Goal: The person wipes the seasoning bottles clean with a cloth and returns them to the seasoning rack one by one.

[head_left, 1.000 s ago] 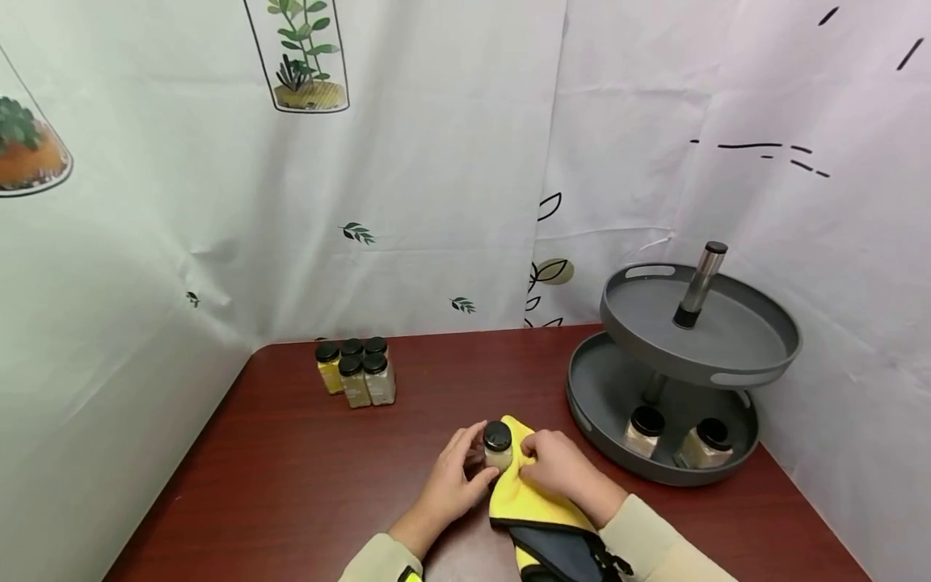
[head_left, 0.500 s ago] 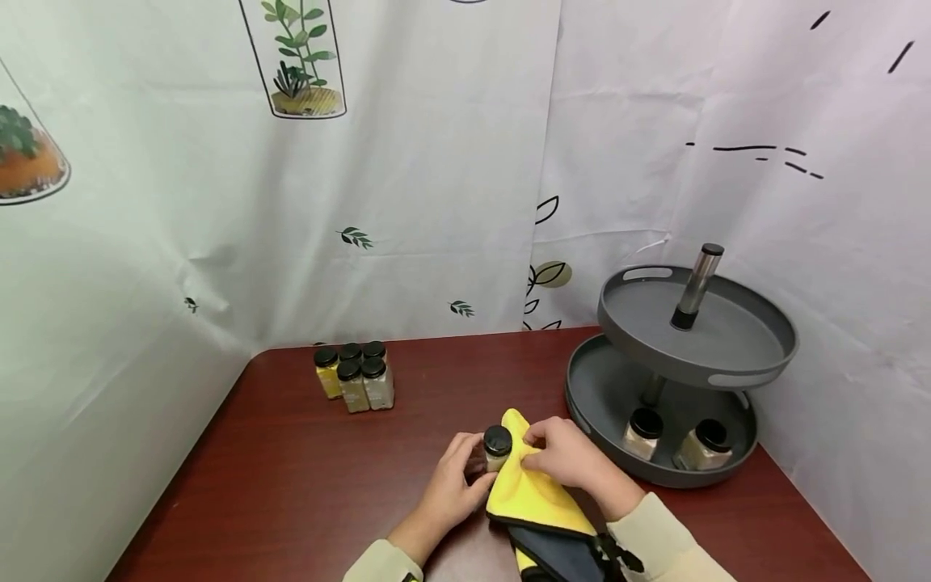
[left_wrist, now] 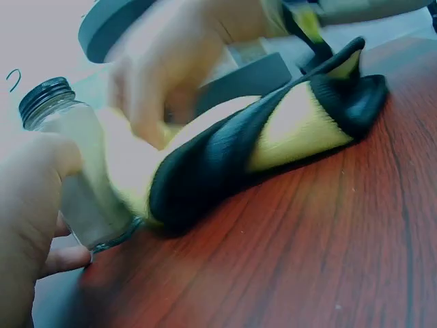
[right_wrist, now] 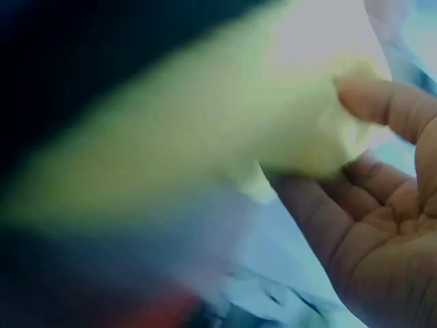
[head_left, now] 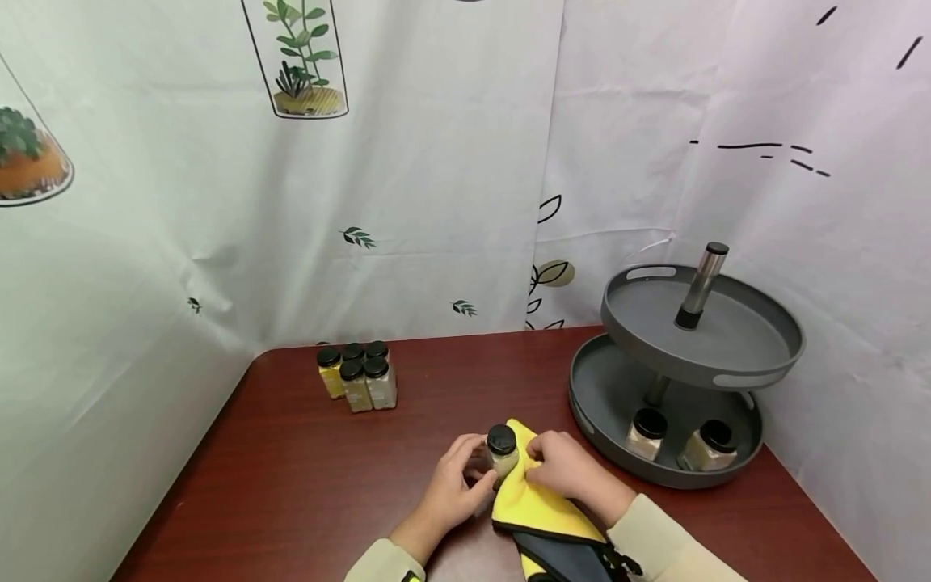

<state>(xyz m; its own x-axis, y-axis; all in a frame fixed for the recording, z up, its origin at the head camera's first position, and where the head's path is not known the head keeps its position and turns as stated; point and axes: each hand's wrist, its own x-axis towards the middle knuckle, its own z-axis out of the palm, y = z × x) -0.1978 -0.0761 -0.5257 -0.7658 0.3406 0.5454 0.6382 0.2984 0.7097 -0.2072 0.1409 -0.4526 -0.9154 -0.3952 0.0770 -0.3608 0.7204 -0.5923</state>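
Observation:
My left hand [head_left: 452, 489] grips a small glass spice jar [head_left: 504, 461] with a black lid, thumb on one side and fingers behind. In the left wrist view the jar [left_wrist: 89, 171] leans, and pale contents show through its glass. A yellow and dark grey cloth [head_left: 534, 501] with black edging lies against the jar's right side. My right hand [head_left: 570, 469] pinches the yellow part between thumb and fingers, as the right wrist view also shows, where the cloth [right_wrist: 205, 123] is blurred.
A two-tier grey round tray stand [head_left: 701, 339] stands at the right, with two black-lidded jars [head_left: 707, 449] on its lower tier. Several spice jars [head_left: 356, 384] cluster at the back left of the red-brown table [head_left: 291, 485]. A printed white curtain [head_left: 436, 162] hangs behind.
My right hand moved slightly up and right with the cloth, then back down beside the jar. The left hand keeps its hold, and more of the jar's glass shows now.

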